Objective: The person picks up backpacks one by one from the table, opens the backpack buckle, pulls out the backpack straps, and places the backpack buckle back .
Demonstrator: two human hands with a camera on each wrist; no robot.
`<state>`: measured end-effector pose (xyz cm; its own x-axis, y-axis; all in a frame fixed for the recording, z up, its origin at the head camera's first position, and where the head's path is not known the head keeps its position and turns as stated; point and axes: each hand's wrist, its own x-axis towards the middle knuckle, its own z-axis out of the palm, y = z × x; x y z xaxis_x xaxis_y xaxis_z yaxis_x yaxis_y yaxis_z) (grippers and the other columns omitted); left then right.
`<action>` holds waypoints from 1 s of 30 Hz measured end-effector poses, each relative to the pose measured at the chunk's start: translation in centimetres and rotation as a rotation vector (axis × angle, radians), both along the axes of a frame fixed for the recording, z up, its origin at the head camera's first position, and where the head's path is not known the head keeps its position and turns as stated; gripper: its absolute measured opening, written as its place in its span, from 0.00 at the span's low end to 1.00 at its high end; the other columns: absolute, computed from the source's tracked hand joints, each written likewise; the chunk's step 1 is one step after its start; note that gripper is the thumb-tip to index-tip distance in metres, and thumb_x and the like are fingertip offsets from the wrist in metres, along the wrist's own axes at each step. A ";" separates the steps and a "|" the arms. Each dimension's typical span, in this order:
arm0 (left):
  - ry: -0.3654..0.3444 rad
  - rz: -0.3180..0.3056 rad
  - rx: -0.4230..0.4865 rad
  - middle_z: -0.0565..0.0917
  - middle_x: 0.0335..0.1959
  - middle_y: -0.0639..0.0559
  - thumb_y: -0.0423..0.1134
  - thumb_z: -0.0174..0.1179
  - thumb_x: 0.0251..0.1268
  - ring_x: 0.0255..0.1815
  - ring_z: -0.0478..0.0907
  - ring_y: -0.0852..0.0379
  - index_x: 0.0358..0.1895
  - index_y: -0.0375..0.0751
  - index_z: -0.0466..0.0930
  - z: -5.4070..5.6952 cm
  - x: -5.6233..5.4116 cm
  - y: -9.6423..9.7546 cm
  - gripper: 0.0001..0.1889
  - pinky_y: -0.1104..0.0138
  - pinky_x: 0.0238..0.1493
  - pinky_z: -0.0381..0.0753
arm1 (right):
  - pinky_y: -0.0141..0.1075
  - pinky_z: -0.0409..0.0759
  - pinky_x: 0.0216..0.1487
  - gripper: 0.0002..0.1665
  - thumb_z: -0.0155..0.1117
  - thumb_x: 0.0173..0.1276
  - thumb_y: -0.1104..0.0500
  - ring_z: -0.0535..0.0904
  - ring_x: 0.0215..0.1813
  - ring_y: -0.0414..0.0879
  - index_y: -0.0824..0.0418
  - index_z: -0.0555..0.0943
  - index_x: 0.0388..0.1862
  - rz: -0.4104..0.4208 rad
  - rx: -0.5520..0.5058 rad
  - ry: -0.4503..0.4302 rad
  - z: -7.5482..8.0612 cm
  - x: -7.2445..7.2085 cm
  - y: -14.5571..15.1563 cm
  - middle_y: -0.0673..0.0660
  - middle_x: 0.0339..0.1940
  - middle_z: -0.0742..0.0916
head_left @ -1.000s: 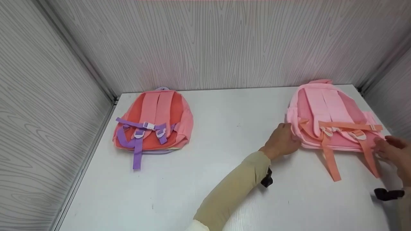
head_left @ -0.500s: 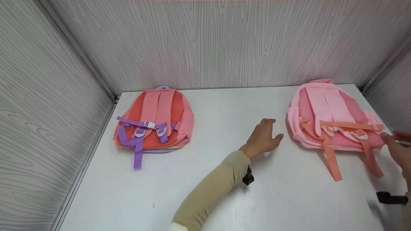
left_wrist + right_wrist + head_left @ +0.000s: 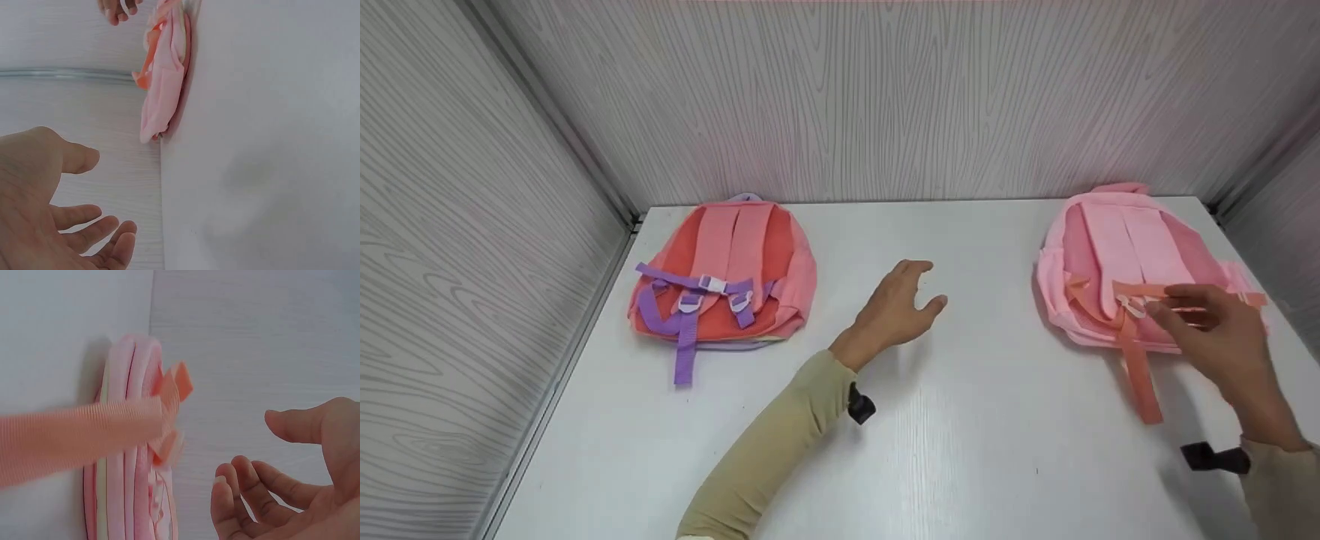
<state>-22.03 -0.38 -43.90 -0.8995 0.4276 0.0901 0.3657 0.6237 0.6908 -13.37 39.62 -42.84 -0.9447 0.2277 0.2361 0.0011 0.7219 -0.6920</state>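
Observation:
At the right of the table in the head view lies a light pink backpack, its shoulder straps facing up. Orange webbing straps with white buckles hang from it. My right hand hovers over its lower right part, covering some of the straps; the right wrist view shows nothing between its relaxed fingers. A coral backpack with purple webbing straps lies at the left, also straps up. Between the two bags my left hand is in the air, thumb and fingers spread, holding nothing.
The bags lie on a white table against a grey wood-grain back panel. Side panels stand at left and right. Each wrist carries a black camera mount, seen on the left wrist and right wrist.
My left hand has let go of the pink backpack and moved left, away from it. My right hand has left the bag's lower right corner and moved left over its straps.

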 end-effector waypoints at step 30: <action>-0.029 0.336 0.034 0.73 0.75 0.37 0.46 0.61 0.80 0.71 0.75 0.35 0.78 0.37 0.67 3.9 2.9 -24.2 0.30 0.42 0.67 0.79 | 0.52 0.87 0.58 0.25 0.76 0.72 0.52 0.90 0.54 0.54 0.62 0.84 0.63 0.588 -0.112 -0.058 1.0 -6.5 -19.5 0.61 0.56 0.89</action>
<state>-19.10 -24.62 -39.96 -0.9920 0.1041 0.0714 0.1234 0.6824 0.7205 -19.85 20.08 -41.87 -0.9303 -0.3168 0.1849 -0.3363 0.5353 -0.7748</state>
